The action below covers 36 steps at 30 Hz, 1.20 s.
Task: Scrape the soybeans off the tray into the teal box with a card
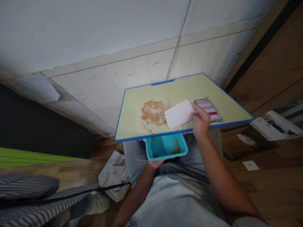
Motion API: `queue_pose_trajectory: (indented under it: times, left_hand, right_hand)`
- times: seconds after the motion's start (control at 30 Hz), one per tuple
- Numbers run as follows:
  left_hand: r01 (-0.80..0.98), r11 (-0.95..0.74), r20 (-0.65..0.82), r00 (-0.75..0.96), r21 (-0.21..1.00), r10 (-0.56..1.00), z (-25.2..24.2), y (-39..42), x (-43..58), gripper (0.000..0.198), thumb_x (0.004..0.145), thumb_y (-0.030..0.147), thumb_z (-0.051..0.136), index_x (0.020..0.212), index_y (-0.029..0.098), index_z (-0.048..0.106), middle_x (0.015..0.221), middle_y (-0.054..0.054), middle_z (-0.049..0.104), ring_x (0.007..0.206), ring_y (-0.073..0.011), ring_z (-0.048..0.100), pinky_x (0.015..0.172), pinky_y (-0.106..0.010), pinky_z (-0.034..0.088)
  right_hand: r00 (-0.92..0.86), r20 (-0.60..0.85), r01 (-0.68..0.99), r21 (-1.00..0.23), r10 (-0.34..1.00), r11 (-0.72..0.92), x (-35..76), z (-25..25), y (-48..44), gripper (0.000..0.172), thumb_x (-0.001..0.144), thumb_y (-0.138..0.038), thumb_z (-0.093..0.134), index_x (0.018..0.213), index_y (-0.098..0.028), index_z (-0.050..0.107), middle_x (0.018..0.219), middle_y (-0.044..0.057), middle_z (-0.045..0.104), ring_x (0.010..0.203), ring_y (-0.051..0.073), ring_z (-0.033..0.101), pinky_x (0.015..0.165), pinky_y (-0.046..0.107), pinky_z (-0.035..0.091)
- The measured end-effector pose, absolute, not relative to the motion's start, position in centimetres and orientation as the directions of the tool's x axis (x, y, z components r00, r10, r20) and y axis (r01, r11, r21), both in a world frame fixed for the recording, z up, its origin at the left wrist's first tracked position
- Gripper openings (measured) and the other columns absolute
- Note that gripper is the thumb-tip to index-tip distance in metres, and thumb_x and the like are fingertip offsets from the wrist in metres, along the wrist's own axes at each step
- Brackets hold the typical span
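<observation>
Right hand (200, 121) grips a white card (180, 114) beside the beans (153, 112), while left hand (155, 163) holds the teal tray (166, 147) just under the table (189, 88) edge.

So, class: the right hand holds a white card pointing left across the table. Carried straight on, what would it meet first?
Probably the pile of yellow beans on white grains: the white card in the right hand points at it, edge close by, though depth is unclear.

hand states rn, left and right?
Left hand: under the teal tray, holding it.
Right hand: closed on the white card.
</observation>
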<state>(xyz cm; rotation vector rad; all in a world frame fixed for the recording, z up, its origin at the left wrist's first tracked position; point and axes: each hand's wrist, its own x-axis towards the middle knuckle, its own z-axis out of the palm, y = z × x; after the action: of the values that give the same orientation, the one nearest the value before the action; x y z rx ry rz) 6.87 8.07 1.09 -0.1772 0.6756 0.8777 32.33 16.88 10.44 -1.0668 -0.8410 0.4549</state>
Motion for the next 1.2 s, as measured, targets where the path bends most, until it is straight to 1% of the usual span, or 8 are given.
queue_pose_trajectory:
  times: [0.07,0.1,0.17,0.27,0.4,0.7,0.93,1.2]
  left_hand:
    - [-0.765,0.633,-0.618,0.441,0.12,0.65,1.2,8.0,6.9,0.096,0.117,0.077,0.011,0.193,0.026,0.042,0.205,-0.015,0.03,0.186,-0.0583,0.026,0.145,-0.086,-0.007]
    - [-0.769,0.629,-0.621,0.438,0.115,0.65,1.2,8.0,6.9,0.096,0.118,0.076,0.012,0.194,0.025,0.04,0.205,-0.015,0.029,0.186,-0.0584,0.025,0.145,-0.086,-0.006]
    - [-0.775,0.624,-0.627,0.436,0.103,0.645,1.3,8.0,7.0,0.097,0.118,0.077,0.013,0.183,0.022,0.057,0.204,-0.016,0.03,0.187,-0.0583,0.022,0.145,-0.086,-0.008]
    - [-0.778,0.621,-0.629,0.437,0.095,0.643,1.2,8.1,7.0,0.1,0.117,0.079,0.014,0.141,0.015,0.087,0.204,-0.016,0.031,0.188,-0.0583,0.018,0.146,-0.084,-0.01]
    - [-0.76,0.636,-0.61,0.445,0.129,0.655,0.8,8.1,6.8,0.106,0.116,0.081,0.01,0.117,0.019,0.096,0.205,-0.01,0.027,0.19,-0.0568,0.012,0.145,-0.085,-0.009]
    - [-0.702,0.685,-0.562,0.492,0.196,0.665,-0.2,8.3,6.5,0.115,0.114,0.084,0.001,0.123,0.025,0.1,0.201,-0.007,0.033,0.189,-0.0552,0.02,0.145,-0.087,0.0]
    - [-0.666,0.692,-0.514,0.506,0.278,0.693,-1.3,8.5,6.3,0.115,0.108,0.095,0.005,0.136,0.034,0.097,0.189,-0.007,0.057,0.186,-0.058,0.029,0.142,-0.092,0.004]
    - [-0.66,0.688,-0.529,0.485,0.301,0.697,-1.0,8.4,6.4,0.114,0.109,0.093,0.002,0.134,0.036,0.098,0.196,-0.006,0.047,0.184,-0.0582,0.034,0.141,-0.093,0.011]
  right_hand:
    - [0.624,0.386,0.079,-0.896,0.679,0.437,32.3,10.5,16.8,0.046,0.076,-0.029,0.077,0.117,-0.026,0.096,0.125,0.006,0.094,0.133,0.041,0.084,0.125,0.061,0.065]
    - [0.629,0.39,0.086,-0.895,0.672,0.438,32.2,10.5,16.8,0.045,0.076,-0.03,0.077,0.117,-0.026,0.096,0.125,0.007,0.094,0.134,0.041,0.083,0.125,0.061,0.065]
    - [0.643,0.395,0.091,-0.89,0.656,0.447,32.1,10.5,16.7,0.044,0.077,-0.031,0.078,0.117,-0.025,0.096,0.126,0.007,0.094,0.134,0.041,0.083,0.127,0.061,0.064]
    - [0.655,0.396,0.086,-0.885,0.643,0.457,32.1,10.4,16.5,0.042,0.078,-0.032,0.081,0.117,-0.025,0.095,0.127,0.008,0.094,0.135,0.041,0.083,0.129,0.062,0.062]
    - [0.645,0.383,0.068,-0.891,0.662,0.449,32.4,10.1,16.5,0.042,0.076,-0.032,0.083,0.117,-0.026,0.094,0.128,0.008,0.094,0.137,0.041,0.082,0.131,0.063,0.06]
    - [0.705,0.388,0.116,-0.889,0.593,0.444,30.8,10.2,14.1,0.039,0.088,-0.033,0.08,0.124,-0.026,0.092,0.13,0.009,0.092,0.135,0.037,0.083,0.124,0.056,0.066]
    - [0.742,0.419,0.188,-0.879,0.523,0.438,31.6,11.2,12.2,0.034,0.086,-0.032,0.081,0.118,-0.025,0.091,0.125,0.009,0.091,0.13,0.038,0.084,0.129,0.06,0.063]
    - [0.758,0.425,0.208,-0.876,0.495,0.435,32.1,11.4,11.6,0.034,0.088,-0.034,0.081,0.12,-0.024,0.09,0.126,0.011,0.09,0.133,0.039,0.083,0.13,0.062,0.062]
